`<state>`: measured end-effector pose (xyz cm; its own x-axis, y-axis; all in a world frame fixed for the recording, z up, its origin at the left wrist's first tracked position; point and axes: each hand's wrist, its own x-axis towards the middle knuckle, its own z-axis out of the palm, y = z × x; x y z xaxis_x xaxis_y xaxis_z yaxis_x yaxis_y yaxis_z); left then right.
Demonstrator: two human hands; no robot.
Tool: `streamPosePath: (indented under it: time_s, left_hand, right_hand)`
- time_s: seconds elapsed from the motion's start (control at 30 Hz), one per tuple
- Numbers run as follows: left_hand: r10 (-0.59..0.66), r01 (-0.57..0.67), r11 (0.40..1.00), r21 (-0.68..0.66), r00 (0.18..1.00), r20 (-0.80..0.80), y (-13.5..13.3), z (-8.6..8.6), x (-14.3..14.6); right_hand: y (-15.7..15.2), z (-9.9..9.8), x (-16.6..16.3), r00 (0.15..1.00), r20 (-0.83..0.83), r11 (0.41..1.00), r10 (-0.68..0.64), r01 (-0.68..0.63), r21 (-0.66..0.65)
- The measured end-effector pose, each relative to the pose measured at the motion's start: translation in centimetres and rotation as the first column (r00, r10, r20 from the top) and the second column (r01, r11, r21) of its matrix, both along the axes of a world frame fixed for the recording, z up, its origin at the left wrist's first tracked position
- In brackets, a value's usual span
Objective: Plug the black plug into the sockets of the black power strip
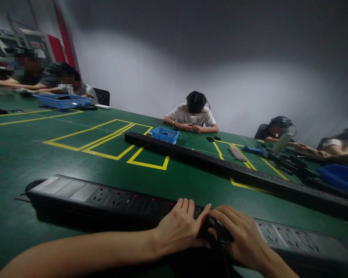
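Two bare forearms reach in from below, the left hand [178, 228] and right hand [241, 236] meeting thumb to thumb on a long black power strip [104, 199] lying across the green bench [23, 162]. Left fingers [185, 206] curl closed over the strip's top. Right fingers [224, 215] are bent narrow over it, and whether they grip anything cannot be told. Beyond the power strip lie a second strip [220, 164] and a blue tray [165, 135], with a seated person [192, 116] behind them.
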<state>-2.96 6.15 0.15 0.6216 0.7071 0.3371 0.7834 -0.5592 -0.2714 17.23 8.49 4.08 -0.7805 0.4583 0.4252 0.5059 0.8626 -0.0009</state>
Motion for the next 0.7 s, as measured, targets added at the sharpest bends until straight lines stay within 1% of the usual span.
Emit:
streamPosePath:
  time_s: [0.1, 0.17, 0.3, 0.43, 0.6, 0.7]
  left_hand:
    - [-0.012, 0.012, 0.998, 0.058, 1.000, 0.001, 0.4, -0.6, 0.9]
    - [-0.012, 0.010, 0.995, 0.096, 1.000, 0.016, 0.7, -1.1, 1.5]
    - [-0.017, 0.010, 0.988, 0.156, 0.999, 0.045, 1.0, -1.9, 2.4]
    - [-0.032, 0.025, 0.984, 0.174, 0.999, 0.037, 1.1, -2.2, 2.4]
    - [-0.039, 0.039, 0.984, 0.172, 0.999, 0.001, 1.2, -1.9, 2.1]
    - [-0.033, 0.036, 0.986, 0.165, 0.999, -0.020, 1.1, -1.6, 2.1]
  right_hand:
    - [0.8, 1.2, 0.7, 0.993, 0.109, 0.999, 0.037, -0.033, -0.036]
    - [1.3, 1.5, 1.2, 0.991, 0.121, 0.996, 0.061, -0.052, -0.076]
    - [2.0, 0.9, 2.2, 0.996, 0.032, 0.987, 0.081, -0.076, -0.139]
    - [2.0, 0.1, 2.6, 0.997, -0.020, 0.989, 0.072, -0.074, -0.128]
    - [1.6, -0.3, 2.8, 0.997, -0.062, 0.994, 0.047, -0.053, -0.100]
    - [1.5, -0.4, 3.0, 0.998, -0.059, 0.995, 0.037, -0.042, -0.095]
